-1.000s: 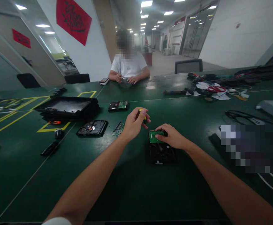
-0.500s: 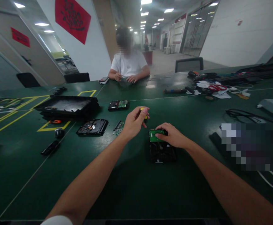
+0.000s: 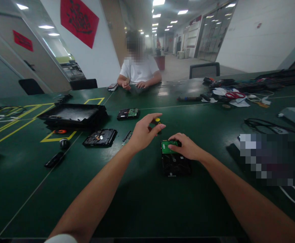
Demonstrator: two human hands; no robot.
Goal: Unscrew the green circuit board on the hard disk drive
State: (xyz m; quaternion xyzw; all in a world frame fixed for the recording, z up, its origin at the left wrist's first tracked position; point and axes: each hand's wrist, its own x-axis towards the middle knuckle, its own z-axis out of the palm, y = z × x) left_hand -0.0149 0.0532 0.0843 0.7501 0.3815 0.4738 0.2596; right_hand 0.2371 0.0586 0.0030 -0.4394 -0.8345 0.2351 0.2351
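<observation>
A black hard drive with a green circuit board on top lies on the green table in front of me. My right hand rests on the board's far end, fingers curled over its edge. My left hand hovers just left of the drive and pinches the yellow-capped handle of a small screwdriver between thumb and fingertips, the other fingers loosened.
A black tray, an opened drive, a loose circuit board and another drive lie to the left. Tools, scissors and cables sit at the far right. A person in a white shirt sits across the table.
My left hand has loosened from a closed grip to a fingertip pinch on the screwdriver handle, fingers stretching forward. My right hand and the drive have stayed put.
</observation>
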